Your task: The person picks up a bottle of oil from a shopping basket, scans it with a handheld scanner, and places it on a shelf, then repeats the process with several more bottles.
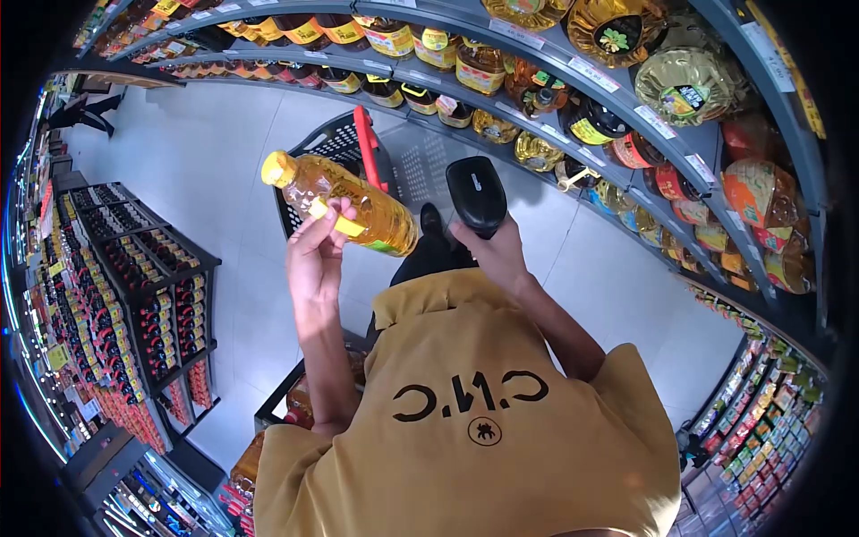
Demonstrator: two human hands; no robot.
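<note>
My left hand point(320, 246) grips a clear bottle of golden oil point(376, 208) by its yellow handle. The bottle is tilted, its yellow cap toward the upper left and its base toward the lower right. My right hand point(498, 253) is wrapped round the lower part of a black handheld scanner point(477, 192), whose wide head points away from me. Bottle and scanner are apart. Behind the bottle is a dark shopping basket point(313, 136) with a red handle point(366, 148).
Curved shelves point(537, 40) of oil bottles run along the top and right. A rack point(134, 286) of dark bottles stands left. Near my left elbow, a dark-edged container point(279, 394) holds bottles. Another person's legs point(85, 114) show at the upper left.
</note>
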